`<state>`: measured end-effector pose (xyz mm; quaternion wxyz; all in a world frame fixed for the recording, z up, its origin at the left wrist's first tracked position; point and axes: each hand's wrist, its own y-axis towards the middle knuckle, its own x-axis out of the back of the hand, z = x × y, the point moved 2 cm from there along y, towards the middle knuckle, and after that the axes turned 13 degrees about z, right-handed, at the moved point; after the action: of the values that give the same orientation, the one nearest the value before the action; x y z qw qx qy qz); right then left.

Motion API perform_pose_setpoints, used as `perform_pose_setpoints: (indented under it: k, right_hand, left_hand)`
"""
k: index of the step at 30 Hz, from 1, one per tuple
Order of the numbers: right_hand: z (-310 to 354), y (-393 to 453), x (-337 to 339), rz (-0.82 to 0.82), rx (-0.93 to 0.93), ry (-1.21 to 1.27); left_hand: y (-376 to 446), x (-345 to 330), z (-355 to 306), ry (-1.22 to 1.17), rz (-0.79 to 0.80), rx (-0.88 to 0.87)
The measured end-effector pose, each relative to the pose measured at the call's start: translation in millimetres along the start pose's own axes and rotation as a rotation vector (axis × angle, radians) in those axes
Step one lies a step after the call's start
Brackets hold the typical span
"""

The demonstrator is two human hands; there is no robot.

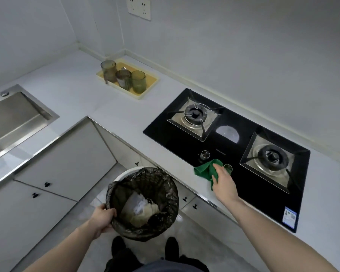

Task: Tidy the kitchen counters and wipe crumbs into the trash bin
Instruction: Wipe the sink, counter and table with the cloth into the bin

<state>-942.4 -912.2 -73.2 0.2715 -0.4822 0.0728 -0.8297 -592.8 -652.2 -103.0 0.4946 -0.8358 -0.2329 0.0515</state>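
Fingers of the right hand (223, 183) are pinching a green cloth (207, 169) against the tabletop (110, 107) while the left hand (104, 218) is gripping the trash bin (143, 203) rim.

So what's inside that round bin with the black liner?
The black-lined trash bin holds crumpled white paper and pale yellowish waste; anything beneath them is covered.

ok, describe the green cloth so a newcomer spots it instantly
Find the black two-burner hob in the counter. At its front edge, by the two round knobs, the right hand grips the green cloth. It is the only bright green thing there.
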Motion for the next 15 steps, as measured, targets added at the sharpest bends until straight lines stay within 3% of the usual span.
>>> perform_pose_setpoints:
  k: [5,10,15]
  right_hand:
    - [22.9,1.9,-34.9,0.034,-0.103,0.071]
    - [75.9,-27.8,-81.0,0.353,0.148,0.063]
    - [107.8,-25.9,-52.5,0.346,0.301,0.176]
  left_hand:
    - [-19.0,-27.0,5.6,-0.037,-0.005,0.003]
    - [-21.1,-40.6,7.7,-0.053,0.002,0.007]
    - [-25.5,-44.6,7.1,-0.047,-0.012,0.006]
